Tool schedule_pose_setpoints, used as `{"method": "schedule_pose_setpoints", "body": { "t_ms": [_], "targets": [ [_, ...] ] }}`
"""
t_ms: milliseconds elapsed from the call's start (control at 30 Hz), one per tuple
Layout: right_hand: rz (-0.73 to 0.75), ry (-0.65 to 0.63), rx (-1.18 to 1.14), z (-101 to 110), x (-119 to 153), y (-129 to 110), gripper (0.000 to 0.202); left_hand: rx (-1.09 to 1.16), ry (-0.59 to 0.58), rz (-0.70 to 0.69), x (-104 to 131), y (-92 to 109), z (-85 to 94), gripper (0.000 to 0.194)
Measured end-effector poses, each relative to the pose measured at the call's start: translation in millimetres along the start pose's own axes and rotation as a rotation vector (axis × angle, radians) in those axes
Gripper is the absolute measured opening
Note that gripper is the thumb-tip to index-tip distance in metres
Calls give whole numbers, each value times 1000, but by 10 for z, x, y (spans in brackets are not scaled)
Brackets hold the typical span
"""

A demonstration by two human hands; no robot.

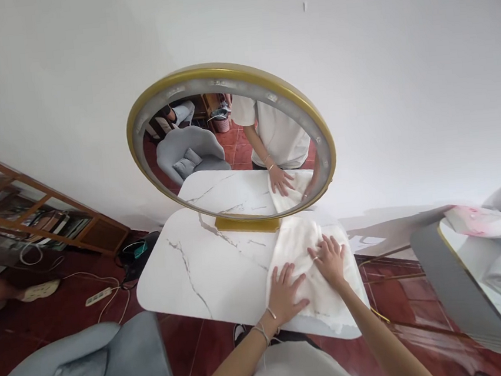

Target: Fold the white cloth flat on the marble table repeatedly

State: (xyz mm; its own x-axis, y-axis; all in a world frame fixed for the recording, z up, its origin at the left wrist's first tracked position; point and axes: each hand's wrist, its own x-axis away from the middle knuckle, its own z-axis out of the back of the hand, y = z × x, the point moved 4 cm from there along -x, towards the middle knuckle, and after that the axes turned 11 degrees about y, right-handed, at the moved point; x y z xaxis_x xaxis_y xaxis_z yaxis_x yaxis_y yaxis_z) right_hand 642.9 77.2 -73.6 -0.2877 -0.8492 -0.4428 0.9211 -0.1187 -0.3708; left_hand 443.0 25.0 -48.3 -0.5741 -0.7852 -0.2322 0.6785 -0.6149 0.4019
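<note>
A white cloth (300,239) lies spread over the right part of a white marble-patterned tabletop (171,284). My left hand (286,291) rests flat on the cloth's near left part, fingers spread. Farther up and to the right, my right hand (329,258) also presses on the cloth with its fingers apart, a ring on one of them. Behind both hands, at the back of the tabletop, stands an oval-looking mirror (189,152) with a gold rim and a gold base (247,224). It reflects the tabletop, the cloth and a hand.
A grey upholstered chair (133,353) with a cushion stands at the lower left. Cables and a power strip (98,296) lie on the red tiled floor. Left is a wooden shelf (52,201); at right, a grey cabinet (458,274) bears a white-and-pink packet (479,222). A person's foot (41,290) shows far left.
</note>
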Motion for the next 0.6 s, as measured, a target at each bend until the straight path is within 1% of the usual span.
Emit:
{"method": "schedule_pose_setpoints", "body": {
  "t_ms": [133,200,300,467,533,600],
  "targets": [
    [-31,15,32,68,186,-146,50,-6,-10,-33,183,-27,95,61],
    [-21,-14,68,82,235,-207,56,-28,-2,-44,239,-45,145,54],
    [21,-70,123,90,252,-284,57,-53,11,-45,305,-83,208,47],
    [117,-142,200,67,252,-393,62,-50,22,-66,442,-183,268,49],
    [99,-192,234,42,298,-414,66,-46,26,-84,505,-223,277,51],
    [66,-215,269,27,372,-439,68,-45,36,-100,569,-257,288,56]
  ]
}}
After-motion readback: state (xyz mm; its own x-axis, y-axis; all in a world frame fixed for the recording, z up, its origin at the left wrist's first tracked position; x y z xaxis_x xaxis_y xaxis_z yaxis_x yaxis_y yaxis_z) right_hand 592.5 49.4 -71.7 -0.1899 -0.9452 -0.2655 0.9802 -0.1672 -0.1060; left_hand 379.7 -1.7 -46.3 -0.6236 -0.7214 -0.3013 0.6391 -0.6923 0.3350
